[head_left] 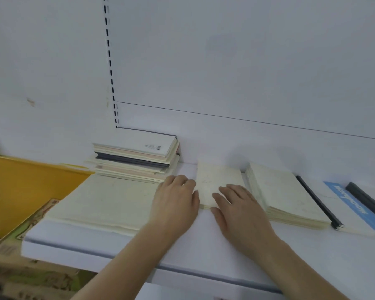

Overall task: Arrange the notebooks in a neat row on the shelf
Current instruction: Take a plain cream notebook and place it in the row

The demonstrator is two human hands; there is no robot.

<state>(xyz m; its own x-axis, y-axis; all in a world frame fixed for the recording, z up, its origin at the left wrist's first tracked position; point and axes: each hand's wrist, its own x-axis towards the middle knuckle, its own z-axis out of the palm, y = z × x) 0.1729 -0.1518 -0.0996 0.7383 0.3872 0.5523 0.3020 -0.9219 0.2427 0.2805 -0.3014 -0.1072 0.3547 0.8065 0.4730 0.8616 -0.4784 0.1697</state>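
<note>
On the white shelf, the left hand and right hand rest flat with fingers straight on a cream notebook. Bare shelf lies toward its front edge. Matte cream stacks flank it; a taller pile stands behind.

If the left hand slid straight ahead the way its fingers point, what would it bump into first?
Probably the tall stack at the back. The left hand points that way, though it may just miss it; depth is unclear.
</note>
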